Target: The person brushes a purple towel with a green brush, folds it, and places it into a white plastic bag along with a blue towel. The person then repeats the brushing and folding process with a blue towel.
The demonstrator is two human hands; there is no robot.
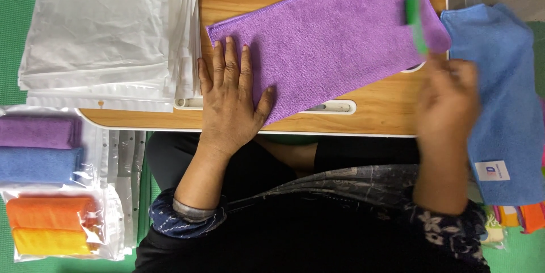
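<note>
A person sat at a small wooden table (374, 105), seen from above. A purple microfibre cloth (329, 40) lay spread flat across the tabletop, slanting from the near left to the far right. The person's left hand (231, 99) rested palm down on the near left corner of that cloth, fingers stretched out and slightly spread, gripping nothing, the thumb pointing right along the cloth's near edge.

The right hand (448, 94) was at the table's right edge, blurred with movement. It held a thin green stick-like object (415, 23) that pointed away from the person and lay over the far right end of the purple cloth. The fingers seemed closed around its near end, though the blur hid the exact grip. The two hands were well apart, one at each end of the cloth.

Just right of that hand, a blue cloth (502, 91) with a small white label hung down past the table's edge.

On the far left of the table sat a stack of clear plastic bags (108, 28). Off the table, on the near left, lay a clear packet holding rolled cloths: purple roll (37, 132), blue roll (37, 165), orange roll (48, 211) and yellow roll (48, 241), one after another towards the viewer. The floor underneath was green (11, 34). The person wore dark patterned sleeves (187, 216).
</note>
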